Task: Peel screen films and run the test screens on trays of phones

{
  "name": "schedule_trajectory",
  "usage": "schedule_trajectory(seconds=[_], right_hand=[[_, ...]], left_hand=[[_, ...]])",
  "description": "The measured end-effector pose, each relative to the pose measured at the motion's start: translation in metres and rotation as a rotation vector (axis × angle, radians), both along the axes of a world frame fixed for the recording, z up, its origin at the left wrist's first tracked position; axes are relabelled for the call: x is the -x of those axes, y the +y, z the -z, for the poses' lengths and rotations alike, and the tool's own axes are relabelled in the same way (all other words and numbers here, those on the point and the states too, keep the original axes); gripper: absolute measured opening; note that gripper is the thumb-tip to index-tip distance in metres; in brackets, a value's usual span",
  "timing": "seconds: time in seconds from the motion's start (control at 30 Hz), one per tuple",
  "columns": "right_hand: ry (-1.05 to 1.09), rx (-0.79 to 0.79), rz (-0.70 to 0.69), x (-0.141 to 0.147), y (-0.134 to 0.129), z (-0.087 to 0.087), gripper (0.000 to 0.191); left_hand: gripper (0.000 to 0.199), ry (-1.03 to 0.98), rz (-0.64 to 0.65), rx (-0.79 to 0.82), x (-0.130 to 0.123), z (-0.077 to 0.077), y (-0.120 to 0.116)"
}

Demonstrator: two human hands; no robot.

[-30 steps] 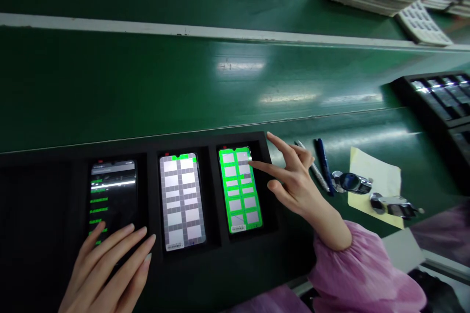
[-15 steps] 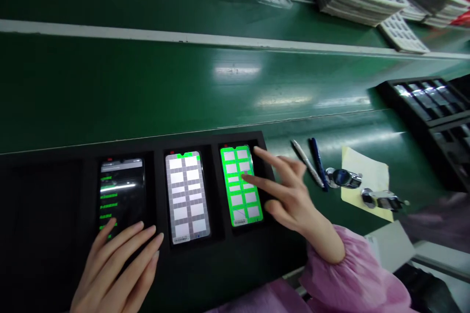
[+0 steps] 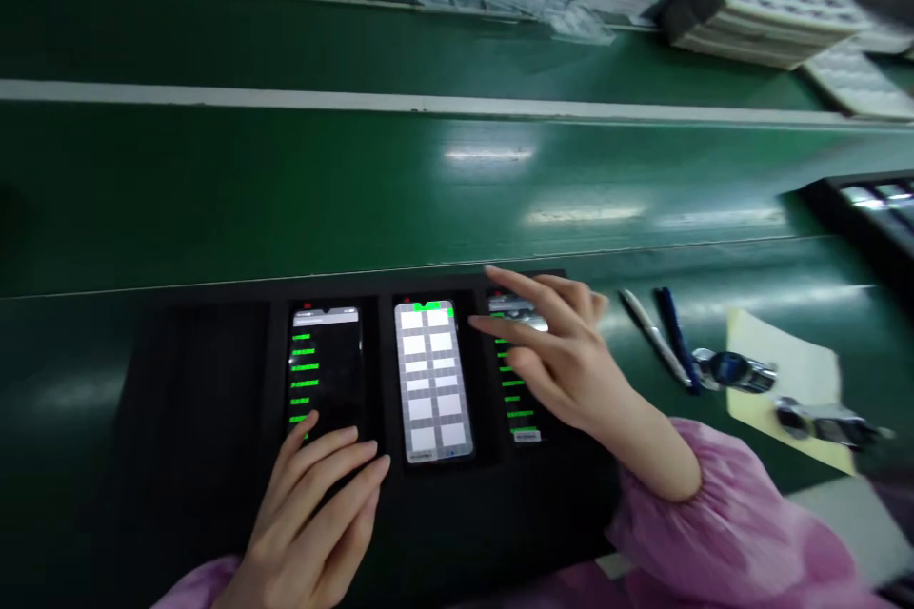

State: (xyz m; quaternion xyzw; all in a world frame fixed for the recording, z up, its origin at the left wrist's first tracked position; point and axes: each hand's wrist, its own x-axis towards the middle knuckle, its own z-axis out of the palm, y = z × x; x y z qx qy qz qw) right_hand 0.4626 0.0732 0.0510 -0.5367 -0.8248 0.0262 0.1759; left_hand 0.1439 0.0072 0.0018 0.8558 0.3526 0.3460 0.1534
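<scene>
Replacing the seemingly finished grid, a text list [image 3: 512,384] is shown on the right phone [image 3: 526,411].
In its tray [image 3: 200,371], it is partly covered by the right hand [image 3: 564,352], spread and empty like the left hand [image 3: 307,509].

A green bench [image 3: 806,290] is carrying a black tray [image 3: 278,371], while to its right a white pen [image 3: 655,337], a blue pen [image 3: 677,338] and a yellow sheet [image 3: 806,364] are lying, and a shelf [image 3: 428,48] behind is holding stacked pale trays [image 3: 775,5].
</scene>
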Motion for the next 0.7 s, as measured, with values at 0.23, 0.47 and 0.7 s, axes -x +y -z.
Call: schedule_trajectory(seconds=[0.23,0.47,0.7], right_hand=[[-0.023,0.086,0.172,-0.057,-0.053,0.008,0.048],[-0.192,0.119,-0.093,0.024,0.01,0.015,0.051],[-0.196,0.093,-0.133,0.039,0.041,0.028,0.05]], left_hand=[[0.044,-0.051,-0.028,0.002,-0.003,0.007,-0.001],[0.044,0.026,-0.029,0.03,-0.004,-0.001,0.0],[0.041,0.025,-0.048,0.026,-0.005,-0.003,0.002]])
